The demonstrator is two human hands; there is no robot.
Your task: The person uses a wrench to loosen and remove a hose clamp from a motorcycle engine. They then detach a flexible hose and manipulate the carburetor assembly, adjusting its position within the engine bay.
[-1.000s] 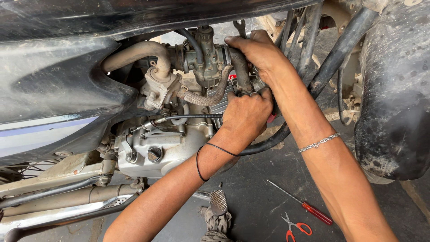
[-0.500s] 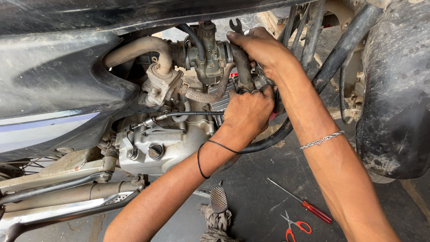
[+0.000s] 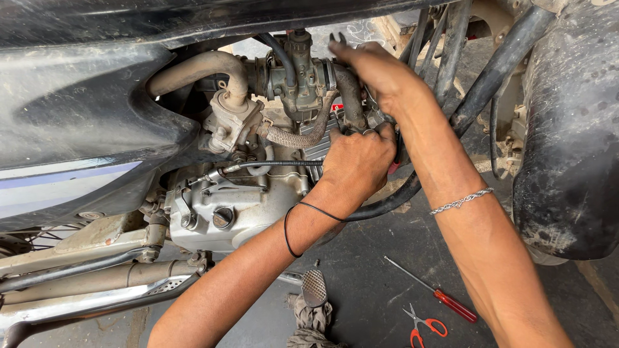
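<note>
Motorcycle body panel [image 3: 84,109] fills upper left, dark and dusty; rear mudguard [image 3: 567,142] at right. Engine case [image 3: 225,206] below, exhaust pipe [image 3: 97,283] low left. Carburetor [image 3: 300,71] up top between intake pipe [image 3: 200,67] and black rubber hose [image 3: 351,96] — now shifted right in view versus a second ago, hands barely moved, so same grip work going on. Left hand [image 3: 358,161] closed around hose base; right hand [image 3: 380,71] above it, fingers curled — grip hidden, cannot tell. Floor: red-handled screwdriver [image 3: 445,299], red scissors [image 3: 422,325].
</note>
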